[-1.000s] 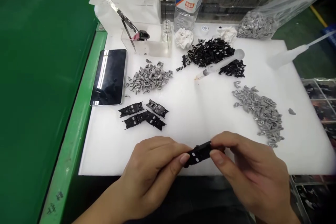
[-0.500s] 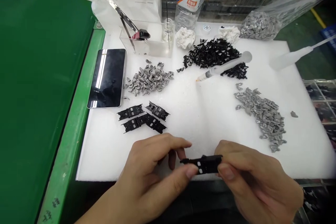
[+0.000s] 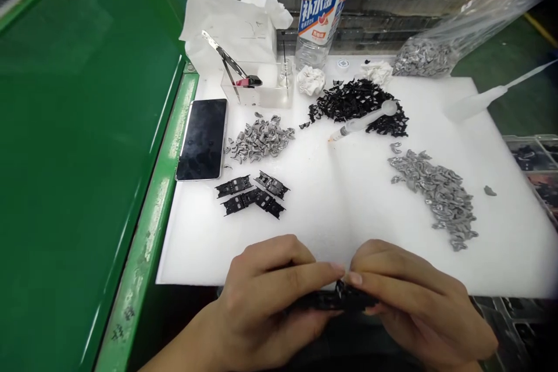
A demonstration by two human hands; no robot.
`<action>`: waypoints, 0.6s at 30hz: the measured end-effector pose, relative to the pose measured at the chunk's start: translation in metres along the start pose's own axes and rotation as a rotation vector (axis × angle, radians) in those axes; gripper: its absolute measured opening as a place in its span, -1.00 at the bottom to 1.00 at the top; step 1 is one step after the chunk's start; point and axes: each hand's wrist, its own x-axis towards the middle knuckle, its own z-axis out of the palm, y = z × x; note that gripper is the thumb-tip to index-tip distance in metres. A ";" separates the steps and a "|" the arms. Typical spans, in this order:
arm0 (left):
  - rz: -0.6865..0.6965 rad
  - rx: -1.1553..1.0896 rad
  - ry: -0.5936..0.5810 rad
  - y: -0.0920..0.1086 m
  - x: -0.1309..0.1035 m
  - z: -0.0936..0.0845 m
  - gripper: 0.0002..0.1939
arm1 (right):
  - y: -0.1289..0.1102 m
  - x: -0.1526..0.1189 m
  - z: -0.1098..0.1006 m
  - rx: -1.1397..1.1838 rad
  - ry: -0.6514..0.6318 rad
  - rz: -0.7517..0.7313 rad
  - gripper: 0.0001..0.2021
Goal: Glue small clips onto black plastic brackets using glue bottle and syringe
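Note:
My left hand point(image 3: 279, 296) and my right hand point(image 3: 410, 296) meet at the front edge of the white foam board point(image 3: 349, 215). Between them they grip a black plastic part point(image 3: 325, 300), mostly covered by the fingers and hard to see against the dark background. Both index fingertips press together along its top, with the thumbs below. Left of centre on the board lie several similar black plastic parts point(image 3: 253, 193). Beyond these is a pile of small grey metal pieces point(image 3: 261, 139), and another grey pile point(image 3: 436, 192) lies to the right.
A phone point(image 3: 203, 139) lies at the left edge. Farther back are a clear box point(image 3: 257, 93) with tweezers point(image 3: 220, 52), a drink bottle point(image 3: 325, 17), small black pieces point(image 3: 357, 104), a syringe point(image 3: 364, 120) and a plastic bag point(image 3: 427, 55). A green metal frame point(image 3: 143, 232) borders the left.
My hands have drawn closer together, and the left fingers now close over the black plastic part. The part sits lower, against the dark area. The camera view has shifted.

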 end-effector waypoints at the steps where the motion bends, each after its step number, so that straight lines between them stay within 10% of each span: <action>1: 0.003 0.003 -0.005 0.001 0.000 -0.001 -0.61 | 0.001 -0.001 0.000 0.015 0.000 0.000 -0.72; 18: 0.039 0.019 -0.016 0.001 -0.001 -0.004 -0.67 | 0.001 -0.004 0.000 -0.039 -0.008 -0.028 -0.72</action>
